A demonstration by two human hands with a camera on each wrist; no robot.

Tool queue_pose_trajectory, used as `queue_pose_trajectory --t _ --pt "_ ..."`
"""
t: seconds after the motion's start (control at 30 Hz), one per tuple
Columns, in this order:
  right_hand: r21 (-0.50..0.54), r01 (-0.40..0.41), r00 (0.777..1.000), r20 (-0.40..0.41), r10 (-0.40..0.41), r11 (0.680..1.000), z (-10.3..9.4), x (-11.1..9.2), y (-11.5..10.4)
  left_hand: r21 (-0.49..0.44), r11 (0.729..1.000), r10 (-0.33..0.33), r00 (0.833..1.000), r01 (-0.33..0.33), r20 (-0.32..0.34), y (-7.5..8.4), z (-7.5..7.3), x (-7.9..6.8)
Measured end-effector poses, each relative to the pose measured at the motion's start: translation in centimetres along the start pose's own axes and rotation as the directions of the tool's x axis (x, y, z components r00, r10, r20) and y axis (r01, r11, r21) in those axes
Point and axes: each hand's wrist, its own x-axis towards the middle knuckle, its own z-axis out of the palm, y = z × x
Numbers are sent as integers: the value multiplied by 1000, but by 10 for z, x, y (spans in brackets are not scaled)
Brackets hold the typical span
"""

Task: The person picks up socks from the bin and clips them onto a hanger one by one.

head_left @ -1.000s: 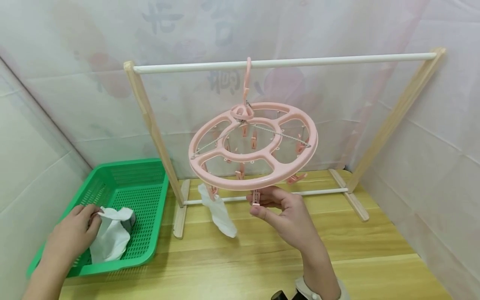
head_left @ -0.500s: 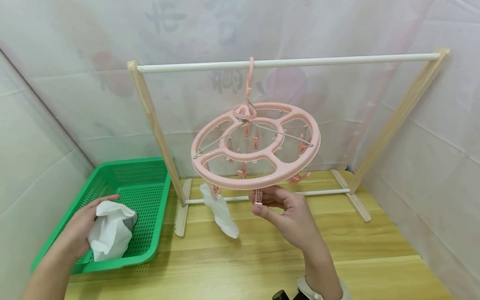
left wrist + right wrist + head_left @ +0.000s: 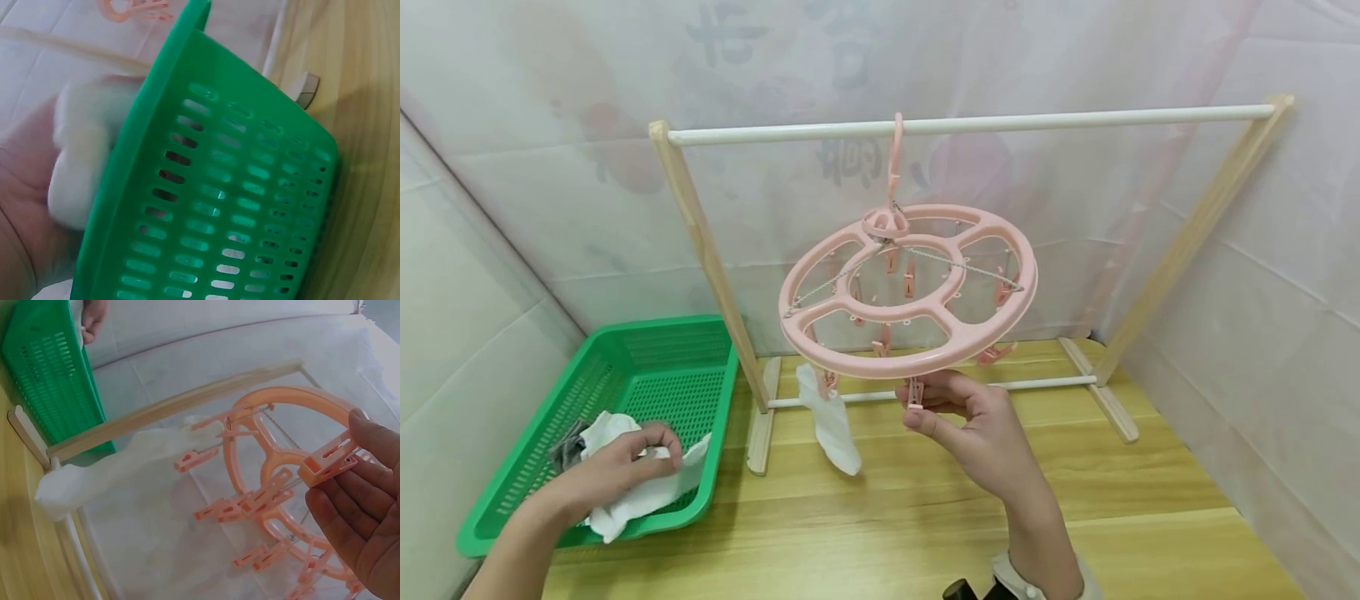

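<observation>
My right hand [image 3: 977, 429] pinches a pink clothespin [image 3: 328, 459] between thumb and fingers, below the front rim of the round pink clip hanger [image 3: 887, 364]. One white sock [image 3: 837, 433] hangs from another clip to the left. Over the green basket [image 3: 718, 450], my left hand [image 3: 617, 471] has its fingers curled on a white sock [image 3: 651, 497], which spreads across the basket toward its right wall. In the left wrist view bunched white cloth [image 3: 84, 153] shows at the hand, partly hidden by the basket wall. A grey piece of cloth [image 3: 568, 446] lies beside it.
The hanger's hook [image 3: 895, 158] hangs on the white top bar [image 3: 1075, 119] of a wooden-sided rack [image 3: 1187, 242]. Several other pink clips [image 3: 269, 553] dangle under the ring. Pale fabric walls [image 3: 1285, 333] stand behind and at both sides of the wooden tabletop [image 3: 1075, 517].
My left hand has moved right across the basket, and the white cloth has gone from a bunch to spread out. The hanging sock has swung slightly; my right hand keeps its grip on the clothespin.
</observation>
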Motion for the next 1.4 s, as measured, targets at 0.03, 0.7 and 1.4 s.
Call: queue_pose_trajectory --t 0.03,0.7,1.4 --pt "1 0 1000 -1 0 1000 0 0 0 64 997 35 999 -34 -19 0 2 1" --pt "14 0 1000 -2 0 1000 -2 2 -3 269 963 121 861 19 -494 21 3 -7" --pt "16 14 1000 -3 -14 1000 0 0 0 -336 863 93 773 -376 -627 57 14 -12"
